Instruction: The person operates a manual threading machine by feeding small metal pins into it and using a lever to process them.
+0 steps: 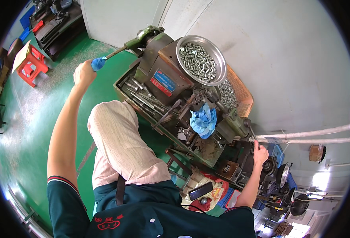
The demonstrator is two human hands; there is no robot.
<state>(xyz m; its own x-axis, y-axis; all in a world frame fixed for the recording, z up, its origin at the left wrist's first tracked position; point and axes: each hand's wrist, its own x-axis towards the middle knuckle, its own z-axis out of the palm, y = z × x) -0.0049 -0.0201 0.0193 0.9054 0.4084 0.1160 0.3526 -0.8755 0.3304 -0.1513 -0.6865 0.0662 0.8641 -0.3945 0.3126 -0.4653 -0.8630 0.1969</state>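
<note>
A worn green bench machine point(159, 67) stands before me. My left hand point(84, 74), at far left, is closed round the end of its long lever point(115, 52), where a blue wrapping point(99, 63) covers the grip. My right hand point(260, 153) is closed on a shorter crank handle point(252, 130) at the machine's right end. On top, a round metal bowl point(223, 63) holds many small metal bolts point(199, 61). Crumpled blue material point(203, 120) covers part of the machine's middle, hiding what lies beneath.
Rods and tools point(145, 99) lie in the machine's tray. An orange basket point(244, 89) with more metal parts stands behind the bowl. A phone point(200, 191) rests on bags beside me. A red stool point(32, 67) stands on the green floor, and a pale wall point(286, 71) rises behind.
</note>
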